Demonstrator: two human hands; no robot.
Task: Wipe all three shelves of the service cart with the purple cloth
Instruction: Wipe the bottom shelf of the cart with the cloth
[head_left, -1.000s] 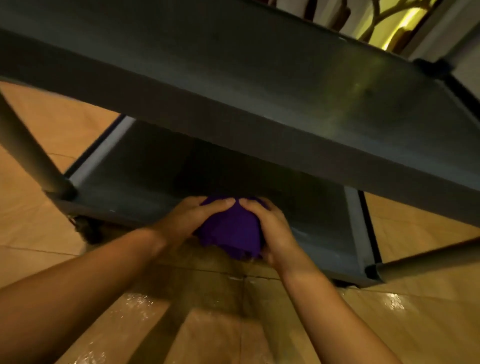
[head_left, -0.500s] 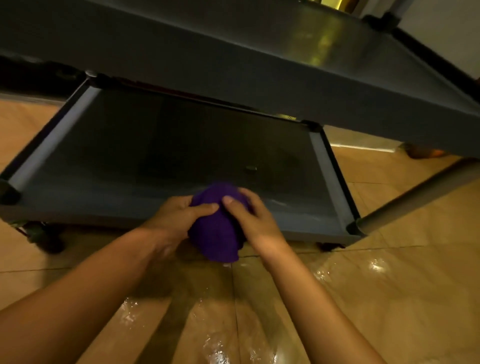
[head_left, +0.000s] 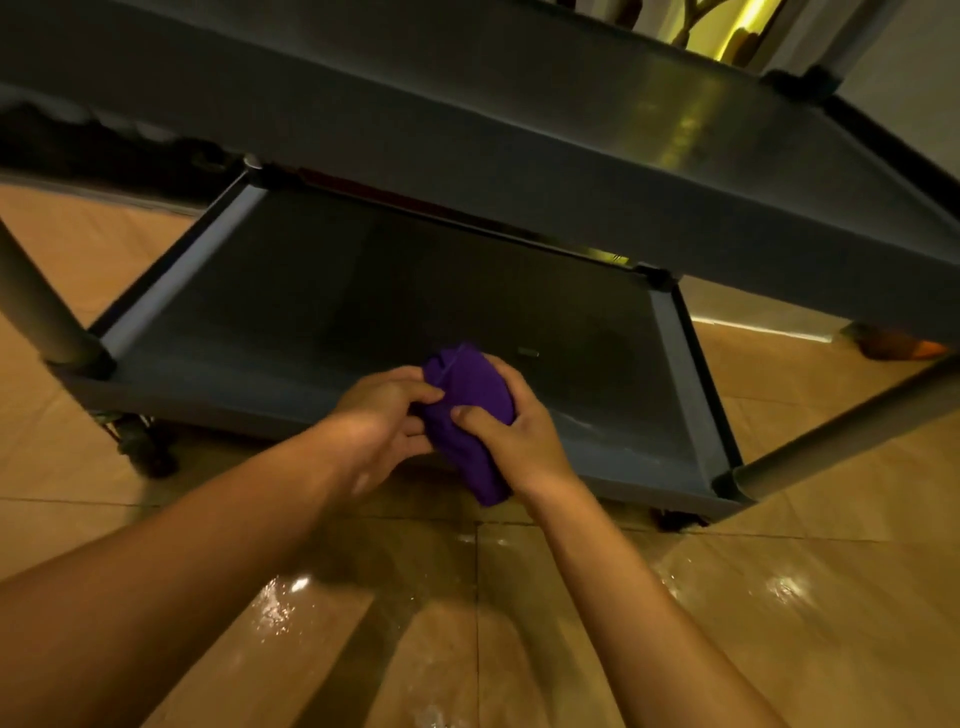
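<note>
The purple cloth is bunched into a wad over the front rim of the cart's bottom shelf. My left hand pinches its left side with curled fingers. My right hand grips its right side, thumb pressed on the front. A loose end of the cloth hangs down below my right wrist. The grey middle shelf juts out above and covers the back of the bottom shelf.
Round grey cart legs stand at the left and right front corners. A black caster sits under the left corner. The glossy tan tile floor lies below my arms. An orange object lies on the floor at far right.
Both hands have shifted on the cloth: my right thumb now presses its front and my left fingers curl tighter. The view has tilted, showing more of the bottom shelf than a second ago.
</note>
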